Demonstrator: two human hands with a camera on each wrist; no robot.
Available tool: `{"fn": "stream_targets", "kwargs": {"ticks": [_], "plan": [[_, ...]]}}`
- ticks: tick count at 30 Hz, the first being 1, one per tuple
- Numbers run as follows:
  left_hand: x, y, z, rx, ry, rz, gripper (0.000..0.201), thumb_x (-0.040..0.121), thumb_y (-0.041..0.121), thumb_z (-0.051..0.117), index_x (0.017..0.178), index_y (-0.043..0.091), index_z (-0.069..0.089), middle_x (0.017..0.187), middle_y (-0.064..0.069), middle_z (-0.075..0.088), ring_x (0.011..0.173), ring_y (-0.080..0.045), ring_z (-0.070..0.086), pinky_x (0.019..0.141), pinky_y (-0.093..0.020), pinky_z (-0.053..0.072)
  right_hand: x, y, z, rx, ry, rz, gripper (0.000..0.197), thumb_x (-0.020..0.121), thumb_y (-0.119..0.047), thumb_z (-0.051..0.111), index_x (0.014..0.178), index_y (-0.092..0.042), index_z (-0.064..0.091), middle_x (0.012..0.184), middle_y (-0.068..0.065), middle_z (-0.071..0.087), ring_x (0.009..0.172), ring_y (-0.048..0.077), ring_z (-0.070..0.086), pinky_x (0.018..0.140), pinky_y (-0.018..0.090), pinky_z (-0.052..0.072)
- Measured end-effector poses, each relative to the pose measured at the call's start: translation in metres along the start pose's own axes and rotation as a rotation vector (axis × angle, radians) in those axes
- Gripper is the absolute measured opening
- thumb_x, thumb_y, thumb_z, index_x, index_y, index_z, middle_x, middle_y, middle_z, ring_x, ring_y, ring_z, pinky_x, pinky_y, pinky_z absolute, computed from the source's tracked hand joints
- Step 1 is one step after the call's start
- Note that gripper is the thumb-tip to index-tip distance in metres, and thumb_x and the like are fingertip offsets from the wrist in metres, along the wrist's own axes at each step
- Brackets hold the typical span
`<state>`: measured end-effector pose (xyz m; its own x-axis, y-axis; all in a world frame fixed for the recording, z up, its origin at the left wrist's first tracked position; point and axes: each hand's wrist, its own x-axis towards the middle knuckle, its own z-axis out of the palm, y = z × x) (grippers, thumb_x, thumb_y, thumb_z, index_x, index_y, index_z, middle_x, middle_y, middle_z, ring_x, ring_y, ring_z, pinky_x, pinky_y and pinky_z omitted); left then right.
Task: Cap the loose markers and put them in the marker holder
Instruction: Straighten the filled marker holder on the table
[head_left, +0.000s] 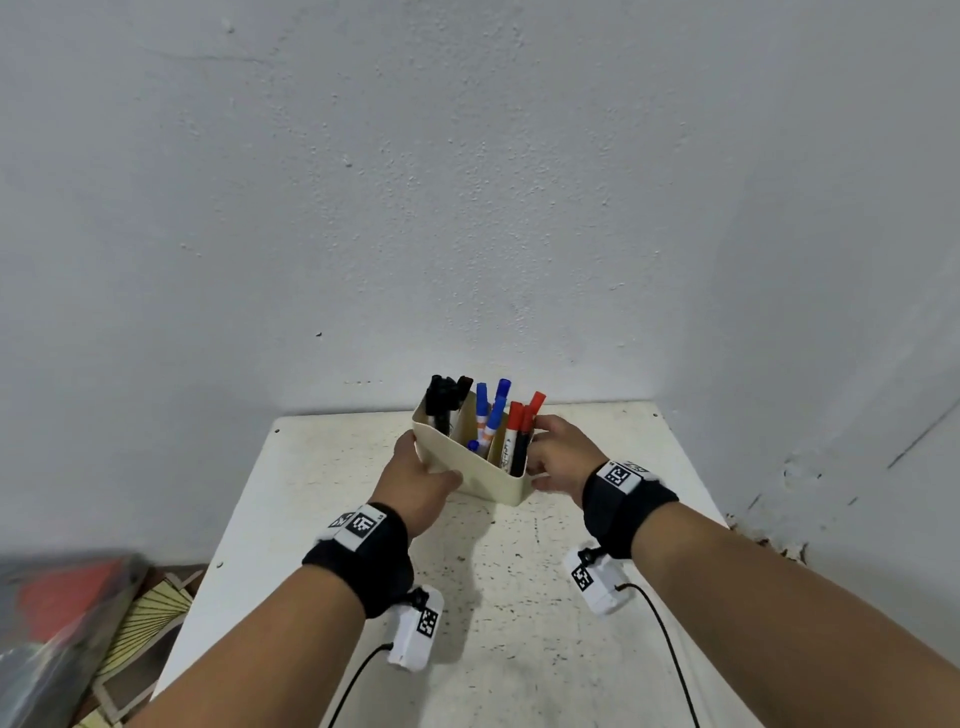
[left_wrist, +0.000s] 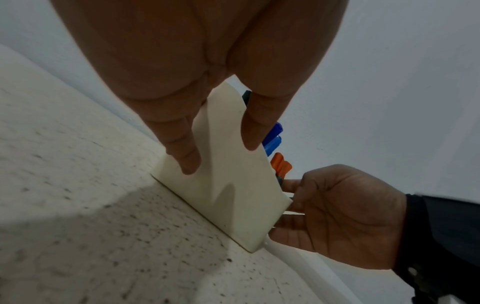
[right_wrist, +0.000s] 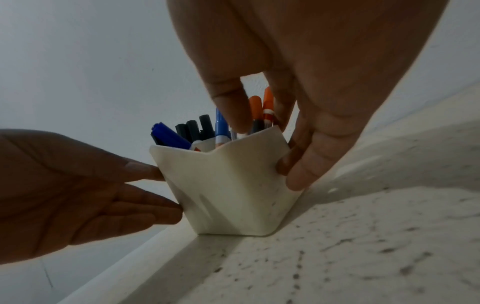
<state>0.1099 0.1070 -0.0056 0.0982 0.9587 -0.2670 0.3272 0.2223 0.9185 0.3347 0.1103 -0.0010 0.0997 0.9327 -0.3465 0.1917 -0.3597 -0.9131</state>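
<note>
A cream marker holder (head_left: 470, 475) stands on the white speckled table (head_left: 519, 597) near its far edge. Capped black markers (head_left: 444, 400), blue markers (head_left: 492, 410) and red markers (head_left: 522, 423) stick up out of it. My left hand (head_left: 426, 467) grips its left corner, thumb on the front face and fingers along the side (left_wrist: 221, 156). My right hand (head_left: 550, 457) grips the right end, thumb at the rim by the red caps and fingers wrapped round the side (right_wrist: 270, 154). No loose marker or cap shows on the table.
A grey-white wall (head_left: 467, 208) rises just behind the holder and along the right. The table's left edge drops off to a pile of boards and papers (head_left: 78, 623) on the floor. Cables (head_left: 670, 654) trail from both wrist cameras over the near table.
</note>
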Motion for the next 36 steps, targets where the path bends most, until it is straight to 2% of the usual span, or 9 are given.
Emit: {"fn": "stream_targets", "kwargs": {"ticks": [2,4,9,14,17,23,28,33,36], "plan": [[0.006,0.002,-0.001,0.007,-0.026,0.003,0.071,0.073,0.025,0.074,0.136,0.036,0.044,0.120,-0.002,0.070,0.107,-0.026,0.069,0.094,-0.047,0.059,-0.002,0.003,0.000,-0.013,-0.016,-0.028,0.048,0.080,0.006,0.062,0.120,-0.019,0.061,0.108,0.004,0.068,0.093,0.024,0.068,0.082,0.044,0.062],[0.011,0.004,-0.002,-0.020,-0.059,-0.006,0.072,0.070,0.027,0.075,0.135,0.037,0.044,0.125,0.003,0.068,0.113,-0.023,0.067,0.100,-0.049,0.056,-0.002,0.008,-0.001,-0.088,-0.013,-0.072,0.057,0.069,-0.005,0.078,0.120,-0.022,0.060,0.118,0.001,0.067,0.100,0.025,0.070,0.087,0.053,0.061],[0.024,0.000,0.004,-0.061,-0.155,0.018,0.085,0.062,0.028,0.085,0.137,0.022,0.046,0.137,0.011,0.061,0.122,-0.011,0.064,0.102,-0.041,0.054,-0.001,0.017,-0.001,-0.124,0.050,-0.104,0.061,0.062,-0.019,0.084,0.116,-0.021,0.057,0.110,0.003,0.067,0.097,0.024,0.072,0.084,0.053,0.062],[0.025,-0.006,0.013,0.142,-0.187,0.157,0.072,0.061,0.029,0.087,0.122,0.046,0.053,0.118,0.007,0.071,0.103,-0.017,0.073,0.089,-0.046,0.061,0.002,0.023,0.005,-0.195,0.092,-0.144,0.033,0.073,-0.018,0.087,0.095,-0.020,0.063,0.083,0.002,0.070,0.080,0.024,0.073,0.080,0.048,0.062],[0.029,-0.005,0.012,0.232,-0.143,0.224,0.066,0.069,0.025,0.082,0.122,0.044,0.049,0.112,0.009,0.072,0.099,-0.015,0.072,0.090,-0.047,0.060,0.004,0.026,0.013,-0.150,0.117,-0.129,0.038,0.072,-0.019,0.086,0.100,-0.013,0.062,0.080,0.006,0.067,0.073,0.024,0.069,0.078,0.052,0.062],[0.043,-0.004,0.004,0.277,-0.161,0.244,0.066,0.085,0.006,0.070,0.141,0.036,0.052,0.126,0.011,0.069,0.103,-0.012,0.072,0.092,-0.037,0.058,0.013,0.026,0.018,-0.122,0.130,-0.103,0.033,0.068,-0.025,0.081,0.092,-0.014,0.061,0.077,0.005,0.067,0.075,0.029,0.072,0.077,0.058,0.061],[0.052,-0.002,0.002,0.318,-0.104,0.281,0.056,0.087,-0.002,0.057,0.133,0.030,0.063,0.120,0.010,0.073,0.106,-0.011,0.069,0.088,-0.027,0.052,0.018,0.019,0.025,-0.141,0.135,-0.112,0.021,0.070,-0.021,0.076,0.080,-0.018,0.058,0.072,0.002,0.062,0.070,0.025,0.065,0.077,0.060,0.060],[0.056,0.000,0.003,0.339,-0.069,0.295,0.046,0.088,0.006,0.060,0.127,0.030,0.067,0.117,0.009,0.074,0.104,-0.013,0.068,0.091,-0.032,0.053,0.023,0.015,0.025,-0.176,0.155,-0.093,0.025,0.063,-0.027,0.075,0.077,-0.020,0.056,0.069,0.001,0.062,0.067,0.025,0.065,0.076,0.056,0.061],[0.058,-0.002,0.004,0.336,-0.069,0.283,0.046,0.089,0.008,0.062,0.128,0.031,0.066,0.121,0.009,0.074,0.107,-0.014,0.068,0.096,-0.037,0.055,0.024,0.016,0.024,-0.198,0.152,-0.093,0.026,0.064,-0.029,0.076,0.081,-0.020,0.059,0.071,0.002,0.065,0.074,0.033,0.072,0.077,0.057,0.061]]}}
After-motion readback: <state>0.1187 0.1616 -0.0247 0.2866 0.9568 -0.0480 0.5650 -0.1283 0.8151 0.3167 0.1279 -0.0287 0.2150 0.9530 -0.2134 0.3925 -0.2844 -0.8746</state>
